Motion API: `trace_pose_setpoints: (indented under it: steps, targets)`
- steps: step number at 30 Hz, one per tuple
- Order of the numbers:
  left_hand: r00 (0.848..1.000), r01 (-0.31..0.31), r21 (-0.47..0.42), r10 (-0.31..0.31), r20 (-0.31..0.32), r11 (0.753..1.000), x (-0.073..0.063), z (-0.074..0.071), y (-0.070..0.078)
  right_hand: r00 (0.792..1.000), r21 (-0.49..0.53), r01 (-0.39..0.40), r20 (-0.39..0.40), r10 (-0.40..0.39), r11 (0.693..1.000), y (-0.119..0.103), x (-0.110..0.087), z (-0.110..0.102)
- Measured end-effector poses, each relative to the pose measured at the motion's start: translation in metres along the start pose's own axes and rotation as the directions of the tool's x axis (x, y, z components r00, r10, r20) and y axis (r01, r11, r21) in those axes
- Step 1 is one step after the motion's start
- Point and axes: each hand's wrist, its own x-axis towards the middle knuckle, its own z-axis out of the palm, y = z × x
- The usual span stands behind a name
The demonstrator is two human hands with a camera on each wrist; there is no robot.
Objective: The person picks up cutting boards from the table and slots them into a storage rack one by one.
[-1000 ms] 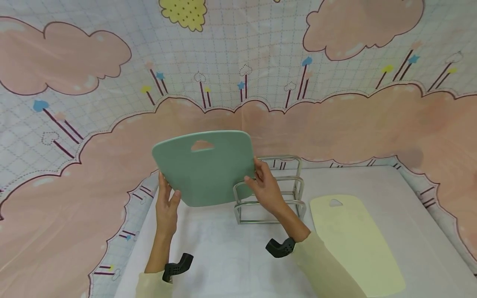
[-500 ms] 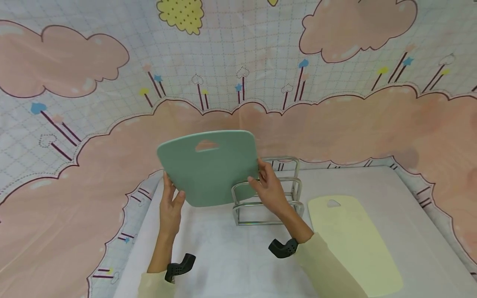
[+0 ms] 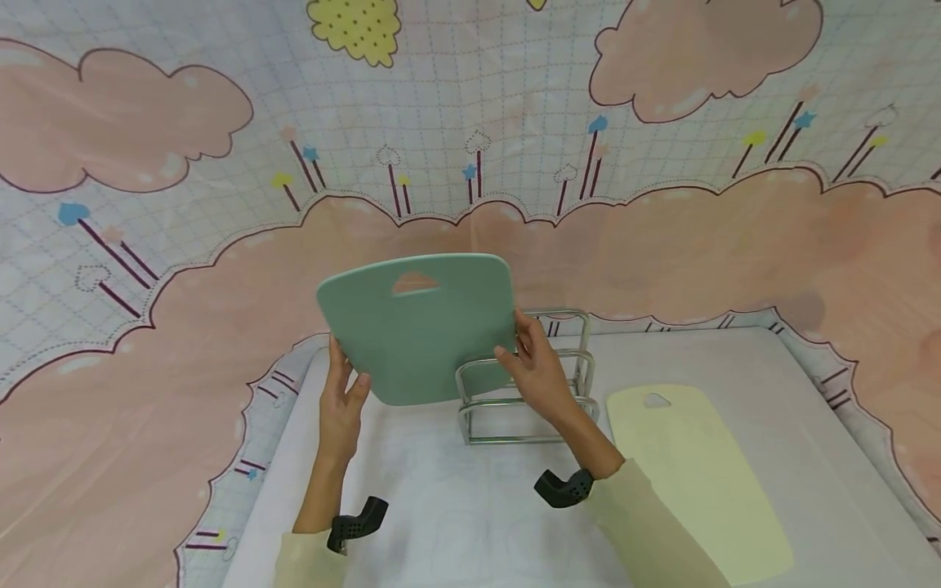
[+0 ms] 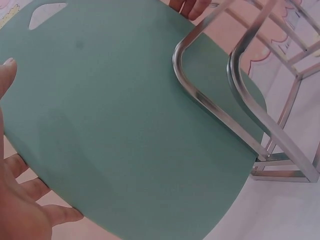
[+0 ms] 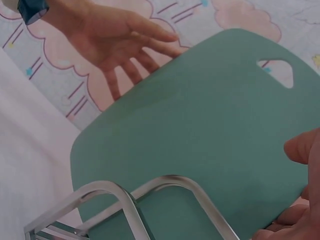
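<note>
A green cutting board (image 3: 419,327) with a handle slot along its top edge is held up, tilted, by both hands. My left hand (image 3: 341,416) holds its left edge, thumb toward me and fingers reaching behind. At the right edge, my right hand (image 3: 540,376) grips it between thumb and fingers. The board's lower right part sits behind the front loop of a metal wire rack (image 4: 220,114), inside the rack's slot. In the right wrist view, the rack's rounded bars cross in front of the green board (image 5: 200,120).
A pale yellow cutting board (image 3: 698,474) lies flat on the white-covered table (image 3: 441,506), right of the rack. Behind the table hangs a cloud-patterned cloth (image 3: 662,245). Each wrist wears a black camera mount.
The green cutting board has shifted slightly to the right, further across the rack, with both hands moving along with it. The rack and yellow board stay put.
</note>
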Motion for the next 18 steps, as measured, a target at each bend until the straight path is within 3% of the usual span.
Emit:
trace_pose_setpoints:
  steps: [6, 14, 18]
  targets:
    - [1.0, 0.003, -0.019, -0.003, 0.004, 1.0, 0.0, 0.004, 0.002, 1.0, -0.002, -0.012, -0.001, 0.012, 1.0, -0.011, -0.003, -0.002]
    - [0.999, -0.041, -0.043, 0.042, 0.02, 0.998, 0.0, 0.007, -0.001, 0.999, -0.006, 0.022, -0.031, -0.022, 1.0, 0.019, 0.001, -0.007]
    - [0.999, -0.043, -0.033, 0.043, 0.016, 0.999, -0.001, 0.009, -0.002, 0.998, -0.008, 0.047, -0.031, -0.047, 0.999, 0.023, 0.0, -0.009]
